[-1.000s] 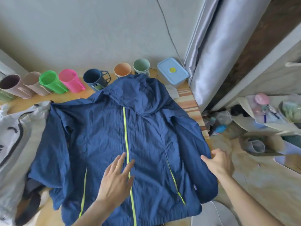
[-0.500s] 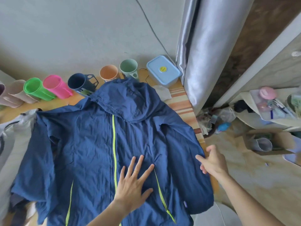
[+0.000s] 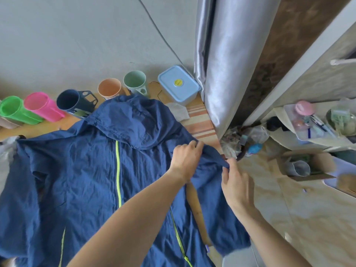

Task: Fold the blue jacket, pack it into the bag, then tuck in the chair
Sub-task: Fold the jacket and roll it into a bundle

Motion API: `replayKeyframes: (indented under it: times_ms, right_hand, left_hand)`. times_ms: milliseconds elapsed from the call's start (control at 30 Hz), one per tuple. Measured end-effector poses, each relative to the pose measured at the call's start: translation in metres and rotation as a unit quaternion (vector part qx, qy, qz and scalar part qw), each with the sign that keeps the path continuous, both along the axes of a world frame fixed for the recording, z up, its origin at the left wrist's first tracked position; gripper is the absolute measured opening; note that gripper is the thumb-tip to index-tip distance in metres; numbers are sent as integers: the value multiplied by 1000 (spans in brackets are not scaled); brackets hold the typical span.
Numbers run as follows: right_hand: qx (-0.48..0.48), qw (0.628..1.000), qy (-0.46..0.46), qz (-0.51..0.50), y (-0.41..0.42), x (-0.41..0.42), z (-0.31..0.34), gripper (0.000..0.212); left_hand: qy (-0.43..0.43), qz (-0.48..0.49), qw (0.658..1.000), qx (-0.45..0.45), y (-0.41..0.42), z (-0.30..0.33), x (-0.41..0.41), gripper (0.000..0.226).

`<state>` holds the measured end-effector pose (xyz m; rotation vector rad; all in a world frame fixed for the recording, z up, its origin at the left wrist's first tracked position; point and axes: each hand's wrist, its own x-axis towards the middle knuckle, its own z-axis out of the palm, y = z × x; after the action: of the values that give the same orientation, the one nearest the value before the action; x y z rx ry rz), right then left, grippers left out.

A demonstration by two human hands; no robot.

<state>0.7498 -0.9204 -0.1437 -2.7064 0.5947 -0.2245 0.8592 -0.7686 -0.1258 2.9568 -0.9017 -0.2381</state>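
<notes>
The folding has only just begun, by the look of it: the blue jacket (image 3: 86, 180) lies spread face-up across the wooden table (image 3: 200, 124), hood toward the far wall and the lime zip running down its middle, with its right sleeve trailing off the table's right edge. Both hands have gone to that right shoulder. The left hand (image 3: 185, 160) reaches across the jacket's chest and has its fingers curled into the cloth at the shoulder seam, beside the hood; the right hand (image 3: 234, 183) pinches a raised ridge of the sleeve fabric just to the right of it, at the table's edge. So each hand is closed on a bit of the jacket, close together but not touching. A second ago it was otherwise: the left hand lay flat and spread on the jacket's front near the zip, smoothing, and the right hand hovered loose at the sleeve's outer edge. The jacket itself seems hardly to have shifted on the table, though the view has swung to the right. I'd judge the next move is to lift that sleeve and carry it inward over the chest, keeping the shoulder line straight so the fold lands square; the thin, crinkly cloth will likely slide and bunch if let go early. A pale bundle (image 3: 7, 149) at the far left edge may be the bag, but I cannot tell from here. The cups (image 3: 109, 90) and the blue lidded box (image 3: 178, 84) along the far wall stand clear of the work.
</notes>
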Motion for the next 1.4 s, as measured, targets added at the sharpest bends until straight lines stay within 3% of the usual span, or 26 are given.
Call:
replayKeyframes:
  times_ms: [100, 167, 200, 233, 300, 333, 367, 433, 500, 533, 567, 600, 633, 667, 733, 800, 833, 900, 1000, 1033, 1100, 1133, 1167, 1267, 1300, 1400]
  right_hand:
    - [112, 985, -103, -78, -12, 10, 23, 11]
    - [218, 945, -155, -190, -14, 27, 41, 21]
    - [283, 907, -168, -263, -15, 38, 45, 27]
    - [365, 846, -191, -338, -20, 51, 42, 31]
    - [552, 673, -204, -449, -31, 68, 35, 26]
    - [612, 622, -171, -458, -35, 74, 33, 26]
    - [650, 596, -123, -454, -39, 80, 30, 39]
    - [698, 586, -81, -404, -50, 85, 28, 69]
    - [756, 568, -59, -321, -62, 88, 27, 85]
    - [769, 548, -79, -319, -63, 87, 36, 71]
    - [783, 499, -99, -359, -65, 89, 40, 48]
    - [779, 473, -124, -392, -66, 90, 40, 25]
    - [763, 495, -139, -392, -63, 92, 44, 15]
    - [730, 545, -174, -375, -55, 96, 49, 14]
    - [608, 684, -258, -309, -26, 100, 67, 9]
    - [389, 844, -318, -188, 20, 108, 91, 28]
    - [283, 892, -341, -87, 47, 111, 100, 33]
    - [157, 926, -321, 118, 109, 114, 110, 21]
    - [57, 916, -229, 325, 193, 107, 86, 14]
    - [21, 901, -195, 386, 215, 102, 68, 16]
    - [-99, 853, -98, 502, 243, 91, 24, 14]
    - [-168, 829, -42, 532, 249, 85, 3, 23]
    - [-220, 814, 15, 538, 250, 80, -13, 40]
    - [-255, 808, 128, 515, 250, 69, -30, 86]
    - [-257, 811, 142, 506, 251, 67, -28, 92]
    - [-215, 815, 125, 523, 248, 70, -23, 99]
  left_hand:
    - [-111, 5, 989, -101, 3, 11, 4, 38]
    - [-192, -15, 971, -143, 10, 15, 0, 12]
    - [-233, -19, 959, -160, 13, 17, -3, 11]
    - [-261, -25, 949, -178, 13, 20, -6, 17]
    - [-283, -46, 933, -216, 11, 21, -11, 44]
    - [-275, -59, 933, -226, 10, 18, -13, 55]
    - [-256, -62, 938, -224, 10, 14, -16, 59]
    - [-197, -40, 959, -201, 13, -2, -19, 52]
    - [-32, 10, 981, -189, 17, -21, -24, 40]
    - [75, 30, 977, -198, 20, -27, -26, 42]
    - [173, 48, 957, -229, 23, -31, -27, 49]
    - [239, 62, 928, -277, 26, -33, -25, 53]
    - [274, 71, 905, -318, 29, -31, -23, 53]
    - [291, 89, 884, -355, 33, -25, -23, 50]
    - [303, 164, 835, -428, 47, -14, -22, 42]
    - [308, 269, 765, -498, 72, 1, -21, 35]
    - [314, 318, 717, -535, 87, 6, -20, 36]
    - [325, 407, 598, -609, 129, 19, -12, 43]
    - [310, 490, 403, -708, 208, 35, -2, 65]
    - [296, 500, 356, -732, 234, 38, -2, 72]
    - [257, 533, 308, -745, 279, 39, -3, 80]
    - [239, 562, 313, -728, 296, 35, -4, 81]
    - [229, 588, 343, -696, 308, 33, -6, 81]
    - [230, 609, 509, -563, 317, 19, -9, 90]
    - [235, 606, 541, -534, 313, 15, -8, 101]
    - [202, 649, 577, -453, 305, 2, 7, 106]
